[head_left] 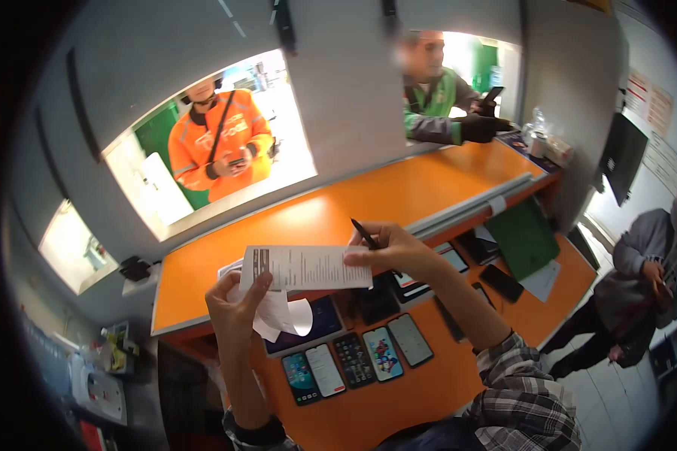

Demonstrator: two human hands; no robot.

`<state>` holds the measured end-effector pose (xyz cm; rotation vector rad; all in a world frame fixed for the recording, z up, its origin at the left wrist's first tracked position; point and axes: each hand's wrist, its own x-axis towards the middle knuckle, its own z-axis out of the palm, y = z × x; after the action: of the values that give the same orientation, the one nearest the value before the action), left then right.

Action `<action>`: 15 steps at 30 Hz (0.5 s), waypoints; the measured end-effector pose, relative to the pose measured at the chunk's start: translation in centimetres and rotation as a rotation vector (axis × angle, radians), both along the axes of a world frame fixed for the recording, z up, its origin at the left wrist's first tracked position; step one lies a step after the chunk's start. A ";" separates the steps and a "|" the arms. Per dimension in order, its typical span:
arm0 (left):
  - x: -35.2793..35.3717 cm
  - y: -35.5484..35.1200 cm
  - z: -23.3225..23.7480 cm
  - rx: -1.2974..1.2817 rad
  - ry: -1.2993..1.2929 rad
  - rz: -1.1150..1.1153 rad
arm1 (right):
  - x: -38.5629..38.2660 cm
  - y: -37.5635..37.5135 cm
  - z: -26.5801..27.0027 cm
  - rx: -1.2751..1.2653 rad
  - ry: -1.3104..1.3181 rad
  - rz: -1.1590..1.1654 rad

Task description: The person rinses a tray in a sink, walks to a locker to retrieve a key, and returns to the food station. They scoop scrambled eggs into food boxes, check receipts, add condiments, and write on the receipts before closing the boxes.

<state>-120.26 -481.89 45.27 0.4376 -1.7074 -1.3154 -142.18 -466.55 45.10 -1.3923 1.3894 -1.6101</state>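
A long printed receipt [320, 269] is stretched sideways between my two hands above the counter. My left hand [233, 301] pinches its left end between thumb and fingers, and a curled white strip of paper [299, 317] hangs just below there. At the other end, my right hand [391, 249] is closed on the receipt, thumb on the printed face. A black pen [363, 234] also sits in the right hand, pointing up and left. Beneath the paper, several phones lie in a row, among them a phone with a colourful screen [384, 354] and a phone with a white list [326, 371].
An orange counter [338, 192] runs below service windows. A person in an orange jacket [222, 139] and a person in a green vest [440, 98] stand behind them. A green folder [524, 239] and a dark phone [501, 283] lie right. Another person [643, 270] stands far right.
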 end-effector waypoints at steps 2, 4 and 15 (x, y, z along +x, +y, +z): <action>1.8 -3.8 0.9 -0.119 -0.186 0.192 | -1.2 -5.5 1.4 0.129 0.094 0.057; 2.5 -8.2 -0.1 -0.259 -0.460 0.349 | -2.3 -11.4 1.2 0.274 0.275 0.051; -2.1 -22.7 -6.9 -0.408 -0.986 0.557 | -2.3 -23.7 -5.3 0.022 1.051 -0.335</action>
<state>-122.40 -504.61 38.40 1.3433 -2.3050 -0.2896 -144.49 -490.20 39.77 -2.2214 2.2906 -0.9931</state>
